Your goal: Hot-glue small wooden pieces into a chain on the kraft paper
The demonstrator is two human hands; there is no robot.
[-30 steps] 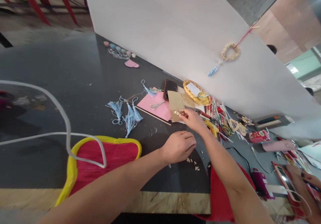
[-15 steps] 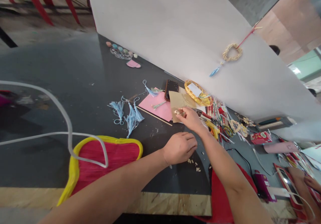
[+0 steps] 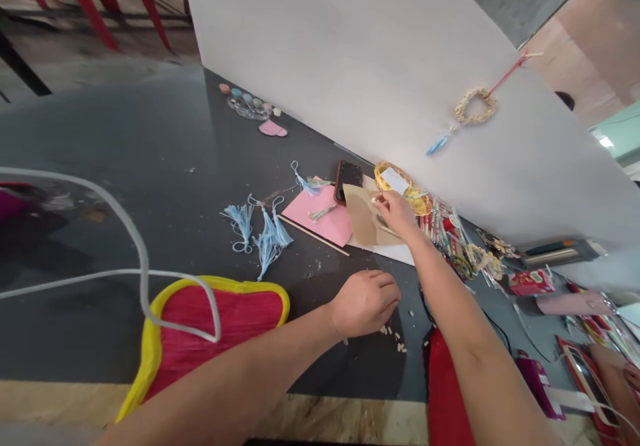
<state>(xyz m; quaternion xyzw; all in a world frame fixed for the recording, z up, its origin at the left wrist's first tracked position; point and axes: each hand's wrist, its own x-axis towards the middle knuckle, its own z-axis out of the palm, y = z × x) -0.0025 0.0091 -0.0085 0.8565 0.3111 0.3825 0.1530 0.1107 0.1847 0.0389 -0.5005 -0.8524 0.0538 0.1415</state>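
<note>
- Right hand reaches toward the desk's far edge, thumb and fingertips pinched narrow on a tiny pale piece.
- That piece is above the brown paper, which overlaps a pink sheet on the desk.
- Left hand is nearer the desk's near edge, its fingers curled under; from where I stand I cannot tell whether it grips anything.
- Just beside it, toward the near edge, small pale bits lie scattered.
- Between the brown paper and the far edge sit a dark phone and a yellow woven basket with a white card in it.
- Pale blue tassels lie left of the pink sheet, about midway between the near and far edges.
- Over the desk's near edge spreads a magenta shape bordered in yellow.
- Against the white panel at the far edge hangs a heart-shaped ring on a red cord.
</note>
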